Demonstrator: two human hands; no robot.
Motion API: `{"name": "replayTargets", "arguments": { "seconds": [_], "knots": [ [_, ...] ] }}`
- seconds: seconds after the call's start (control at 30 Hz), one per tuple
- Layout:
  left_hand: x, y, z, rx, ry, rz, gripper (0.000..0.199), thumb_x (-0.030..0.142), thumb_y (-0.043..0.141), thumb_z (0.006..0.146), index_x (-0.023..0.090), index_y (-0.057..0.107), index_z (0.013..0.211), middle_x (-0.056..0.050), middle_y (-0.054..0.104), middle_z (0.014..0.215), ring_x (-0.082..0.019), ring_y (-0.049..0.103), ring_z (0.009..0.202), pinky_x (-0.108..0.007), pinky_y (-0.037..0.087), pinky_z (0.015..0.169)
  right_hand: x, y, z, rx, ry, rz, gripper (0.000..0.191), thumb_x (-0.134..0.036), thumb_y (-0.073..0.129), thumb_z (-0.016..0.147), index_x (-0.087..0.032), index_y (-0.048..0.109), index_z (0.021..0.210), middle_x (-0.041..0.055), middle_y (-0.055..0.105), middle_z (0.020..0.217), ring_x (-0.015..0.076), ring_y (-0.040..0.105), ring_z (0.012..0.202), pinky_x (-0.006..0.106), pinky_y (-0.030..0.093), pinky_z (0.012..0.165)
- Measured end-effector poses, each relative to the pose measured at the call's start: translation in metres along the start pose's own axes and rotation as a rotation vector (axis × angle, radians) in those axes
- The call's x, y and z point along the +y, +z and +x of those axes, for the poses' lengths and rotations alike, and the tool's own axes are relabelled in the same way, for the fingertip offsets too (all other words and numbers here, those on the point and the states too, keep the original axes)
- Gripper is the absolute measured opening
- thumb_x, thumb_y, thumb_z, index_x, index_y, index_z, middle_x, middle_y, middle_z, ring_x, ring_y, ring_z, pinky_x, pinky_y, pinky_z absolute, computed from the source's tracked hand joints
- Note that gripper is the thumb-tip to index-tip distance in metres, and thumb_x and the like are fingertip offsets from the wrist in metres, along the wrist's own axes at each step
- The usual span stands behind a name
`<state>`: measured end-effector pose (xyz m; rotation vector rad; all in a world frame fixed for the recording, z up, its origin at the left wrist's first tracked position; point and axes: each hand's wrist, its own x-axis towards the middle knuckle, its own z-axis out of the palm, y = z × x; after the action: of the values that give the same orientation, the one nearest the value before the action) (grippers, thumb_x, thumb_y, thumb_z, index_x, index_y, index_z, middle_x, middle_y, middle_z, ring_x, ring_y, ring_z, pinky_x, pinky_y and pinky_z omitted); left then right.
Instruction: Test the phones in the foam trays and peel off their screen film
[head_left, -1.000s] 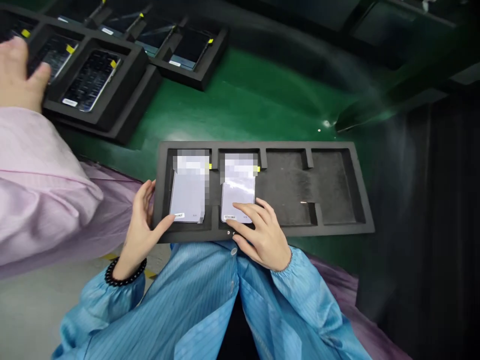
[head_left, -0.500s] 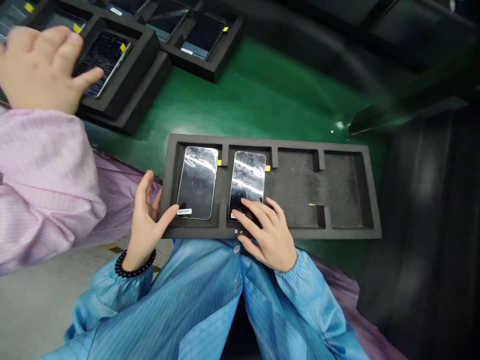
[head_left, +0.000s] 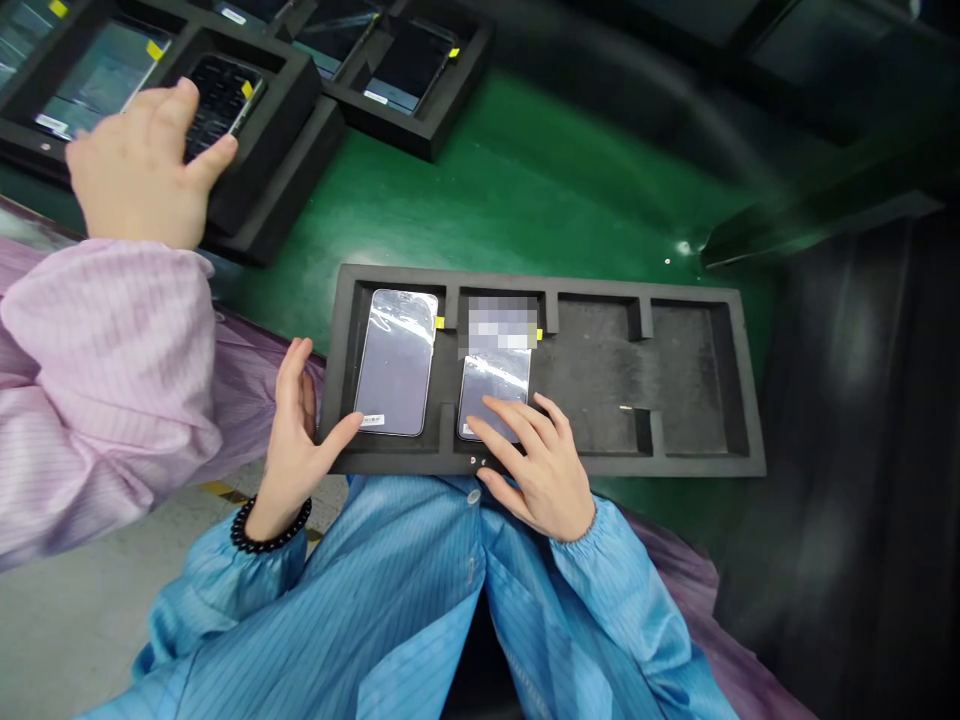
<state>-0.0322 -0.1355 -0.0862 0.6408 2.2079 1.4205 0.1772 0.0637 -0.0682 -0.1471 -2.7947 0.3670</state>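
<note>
A long black foam tray [head_left: 697, 466] with four compartments lies in front of me. The leftmost holds a phone [head_left: 397, 365] with a white label and a yellow tab. In the second compartment lies another phone [head_left: 495, 375], its upper part blurred by pixels. My left hand [head_left: 300, 435] is at the tray's left edge, fingers outside and apart, thumb over the rim near the first phone's label. My right hand [head_left: 532, 455] has its fingers spread, with fingertips on the lower part of the second phone and the thumb by the tray's front rim.
At the upper left, another person's hand [head_left: 142, 165] in a pink sleeve [head_left: 112, 370] reaches over stacked black trays [head_left: 277, 150] holding phones with yellow tabs. One more tray [head_left: 431, 135] of phones stands behind. The table [head_left: 562, 190] is green.
Both phone screens in front of me have turned from black to a lit grey-violet. The other person's hand has moved right and slightly down. My hands have barely moved.
</note>
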Motion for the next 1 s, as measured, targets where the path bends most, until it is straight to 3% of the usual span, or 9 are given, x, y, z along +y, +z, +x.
{"name": "replayTargets", "arguments": {
  "seconds": [0.13,0.3,0.43,0.67,0.9,1.0],
  "knots": [
    [-0.002,-0.002,0.001,-0.001,0.026,0.126,0.086,0.043,0.072,0.085,0.043,0.024,0.157,0.009,0.008,0.172,-0.029,0.002,0.161,-0.043,0.007,0.134,0.0,-0.001,0.0,-0.01,0.005,-0.012,0.037,-0.038,0.042,0.104,-0.023,0.066,0.127,0.0104,0.067,0.136,0.0233,0.06,0.12,0.048,0.034,0.115],
    [-0.012,-0.002,0.004,0.072,0.095,0.018,0.089,0.041,0.079,0.079,0.041,0.032,0.154,0.002,0.016,0.171,-0.026,0.009,0.161,-0.048,0.009,0.134,0.001,-0.001,0.0,-0.001,0.004,0.007,0.044,-0.041,0.038,0.105,-0.021,0.06,0.137,0.0113,0.067,0.136,0.0232,0.058,0.121,0.048,0.034,0.115],
    [-0.014,0.0,0.005,0.085,0.134,0.122,0.092,0.038,0.082,0.076,0.037,0.034,0.155,-0.001,0.017,0.17,-0.029,0.014,0.16,-0.05,0.013,0.134,0.001,0.0,-0.001,-0.021,-0.002,0.01,0.04,-0.039,0.04,0.104,-0.022,0.065,0.13,0.0101,0.066,0.137,0.0232,0.058,0.121,0.048,0.033,0.116],
    [-0.009,-0.001,0.002,0.108,0.184,0.082,0.083,0.033,0.077,0.081,0.041,0.036,0.153,0.001,0.023,0.168,-0.025,0.017,0.159,-0.047,0.015,0.134,0.002,0.002,-0.003,-0.006,-0.001,0.033,0.045,-0.043,0.039,0.104,-0.02,0.06,0.137,0.0108,0.066,0.136,0.0242,0.057,0.12,0.049,0.033,0.116],
    [-0.016,-0.002,0.004,0.076,0.142,0.152,0.087,0.035,0.079,0.078,0.036,0.037,0.154,-0.003,0.023,0.169,-0.027,0.018,0.159,-0.048,0.017,0.133,0.0,0.0,0.0,0.009,-0.011,0.023,0.039,-0.039,0.039,0.105,-0.021,0.067,0.124,0.0106,0.068,0.133,0.0231,0.058,0.118,0.047,0.032,0.115],
    [-0.016,-0.003,0.004,0.098,0.127,0.079,0.084,0.035,0.079,0.079,0.035,0.039,0.153,-0.005,0.025,0.168,-0.027,0.02,0.158,-0.049,0.016,0.132,0.001,0.0,0.0,0.016,-0.009,0.038,0.041,-0.04,0.037,0.105,-0.019,0.064,0.129,0.0108,0.068,0.133,0.0231,0.058,0.118,0.047,0.032,0.114]
  ]
}}
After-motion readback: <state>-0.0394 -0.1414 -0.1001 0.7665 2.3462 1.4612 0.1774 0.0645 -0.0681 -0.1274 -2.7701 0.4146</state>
